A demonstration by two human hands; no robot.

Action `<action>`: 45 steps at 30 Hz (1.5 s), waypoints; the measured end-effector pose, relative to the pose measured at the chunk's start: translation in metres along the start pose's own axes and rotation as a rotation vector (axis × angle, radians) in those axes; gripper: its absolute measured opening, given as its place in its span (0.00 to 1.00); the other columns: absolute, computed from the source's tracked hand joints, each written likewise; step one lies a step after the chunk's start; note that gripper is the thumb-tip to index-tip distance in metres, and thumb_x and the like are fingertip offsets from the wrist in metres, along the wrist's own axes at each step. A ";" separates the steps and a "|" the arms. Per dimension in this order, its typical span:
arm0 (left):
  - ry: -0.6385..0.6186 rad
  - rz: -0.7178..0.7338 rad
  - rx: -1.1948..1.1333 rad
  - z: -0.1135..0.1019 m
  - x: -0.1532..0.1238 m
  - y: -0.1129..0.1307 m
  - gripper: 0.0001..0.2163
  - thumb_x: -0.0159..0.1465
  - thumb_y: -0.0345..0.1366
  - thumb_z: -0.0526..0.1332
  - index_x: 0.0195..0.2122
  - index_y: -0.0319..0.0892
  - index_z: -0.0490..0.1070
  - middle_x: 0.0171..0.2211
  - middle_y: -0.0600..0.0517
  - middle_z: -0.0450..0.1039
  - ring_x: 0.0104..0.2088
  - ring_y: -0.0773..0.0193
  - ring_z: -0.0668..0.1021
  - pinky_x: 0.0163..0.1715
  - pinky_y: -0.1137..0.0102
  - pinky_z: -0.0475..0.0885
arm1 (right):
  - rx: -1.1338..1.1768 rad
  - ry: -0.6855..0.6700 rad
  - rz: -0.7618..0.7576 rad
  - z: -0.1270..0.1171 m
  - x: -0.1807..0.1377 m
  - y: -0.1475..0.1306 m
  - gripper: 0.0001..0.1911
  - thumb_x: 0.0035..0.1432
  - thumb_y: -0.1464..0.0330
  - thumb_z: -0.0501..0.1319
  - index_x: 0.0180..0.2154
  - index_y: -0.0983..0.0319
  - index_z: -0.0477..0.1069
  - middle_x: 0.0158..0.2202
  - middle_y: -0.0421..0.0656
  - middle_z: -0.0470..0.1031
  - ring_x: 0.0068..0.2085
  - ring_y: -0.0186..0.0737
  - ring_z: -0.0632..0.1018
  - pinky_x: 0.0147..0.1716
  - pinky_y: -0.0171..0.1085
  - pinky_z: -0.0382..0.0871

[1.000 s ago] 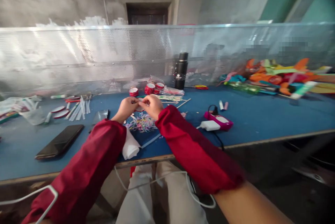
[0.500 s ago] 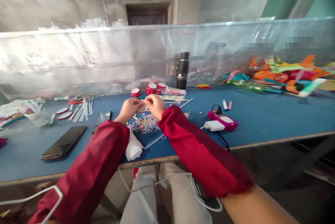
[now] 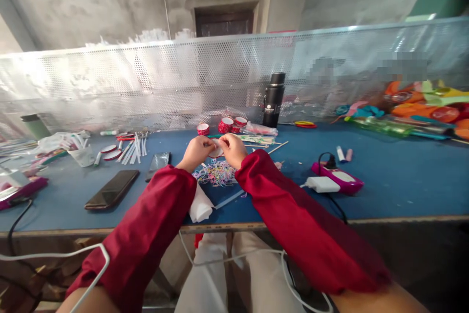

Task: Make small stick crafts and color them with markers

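My left hand (image 3: 198,152) pinches the edge of a small round white disc (image 3: 216,150) with a red rim. Close beside it, the fingertips of my right hand (image 3: 234,150) are pressed together at the disc's other side; anything small between them is hidden. Right below the hands lies a tangled heap of thin multicoloured strips (image 3: 217,174). A white roll (image 3: 201,209) rests at the table's front edge beside my left sleeve. Behind the hands stand several red-patterned rolls with white tops (image 3: 226,123).
Left are a dark phone (image 3: 112,190), a second phone (image 3: 159,164), white sticks (image 3: 135,149) and a white cup (image 3: 82,156). A black bottle (image 3: 274,103) stands behind, near yellow-handled scissors (image 3: 305,124). Right lies a purple power strip (image 3: 344,182) with a white charger (image 3: 322,184).
The view has turned left, so the scene sits further right and a second purple power strip shows at the left. Both hands stay together at the disc, fingers slightly shifted.
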State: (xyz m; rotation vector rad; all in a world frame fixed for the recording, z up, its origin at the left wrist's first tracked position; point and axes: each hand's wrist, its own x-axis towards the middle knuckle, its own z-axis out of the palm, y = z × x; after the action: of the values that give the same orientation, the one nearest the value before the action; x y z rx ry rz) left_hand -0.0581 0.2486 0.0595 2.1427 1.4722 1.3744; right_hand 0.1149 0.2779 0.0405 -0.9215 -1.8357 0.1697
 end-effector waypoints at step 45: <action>0.050 -0.229 -0.346 0.001 0.000 0.005 0.07 0.57 0.38 0.70 0.32 0.38 0.81 0.25 0.52 0.77 0.25 0.67 0.76 0.26 0.73 0.68 | 0.060 0.053 0.021 -0.004 -0.002 -0.015 0.07 0.57 0.66 0.65 0.26 0.58 0.75 0.30 0.42 0.79 0.33 0.42 0.78 0.38 0.40 0.72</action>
State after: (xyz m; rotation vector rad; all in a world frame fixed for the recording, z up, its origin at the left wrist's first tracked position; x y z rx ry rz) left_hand -0.0542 0.2469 0.0619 1.6863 1.3313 1.4796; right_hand 0.1113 0.2652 0.0480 -0.8956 -1.7631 0.2102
